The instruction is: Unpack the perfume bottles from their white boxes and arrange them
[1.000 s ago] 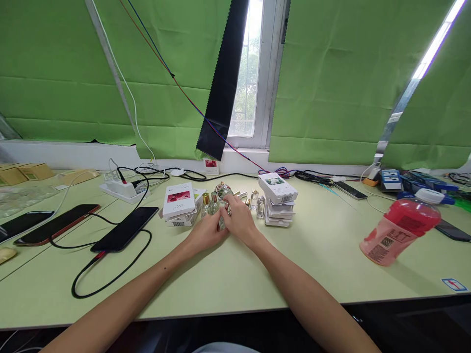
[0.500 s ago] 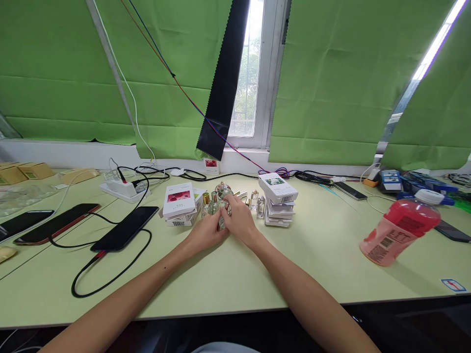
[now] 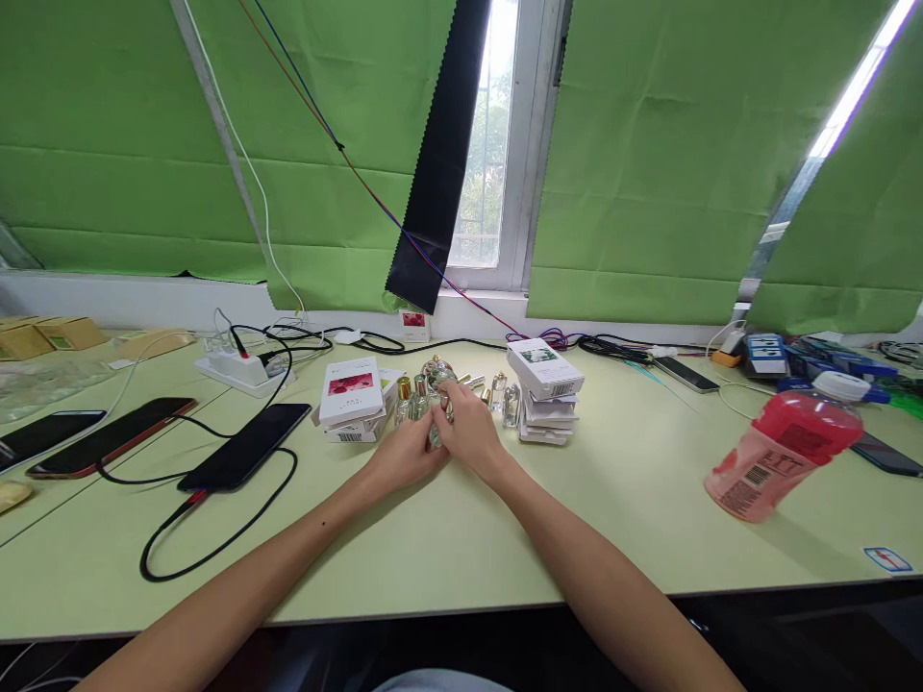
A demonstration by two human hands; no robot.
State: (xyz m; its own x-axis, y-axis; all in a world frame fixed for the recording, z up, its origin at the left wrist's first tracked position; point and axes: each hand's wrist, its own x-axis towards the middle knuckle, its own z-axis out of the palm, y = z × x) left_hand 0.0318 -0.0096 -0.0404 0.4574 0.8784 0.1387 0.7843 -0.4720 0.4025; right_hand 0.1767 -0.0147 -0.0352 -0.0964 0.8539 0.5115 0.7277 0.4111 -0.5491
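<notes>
In the middle of the table, my left hand (image 3: pixel 408 454) and my right hand (image 3: pixel 470 430) meet over a small glass perfume bottle (image 3: pixel 435 438), their fingers closed around it. My hands hide most of it. Several more small glass bottles (image 3: pixel 403 402) with gold caps crowd just beyond and left of my fingers. To the right of my right hand stand further clear bottles (image 3: pixel 511 406). White boxes (image 3: pixel 352 394) with a red flower picture are piled on the left. On the right rises a stack of white boxes (image 3: pixel 546 369), its top one showing white flowers.
Phones (image 3: pixel 245 450) on charging cables lie at the left, near a white power strip (image 3: pixel 243 370). A pink drink bottle (image 3: pixel 785 447) stands at the right. Black cables (image 3: pixel 612 347) run along the back, beneath green blinds (image 3: pixel 649 192).
</notes>
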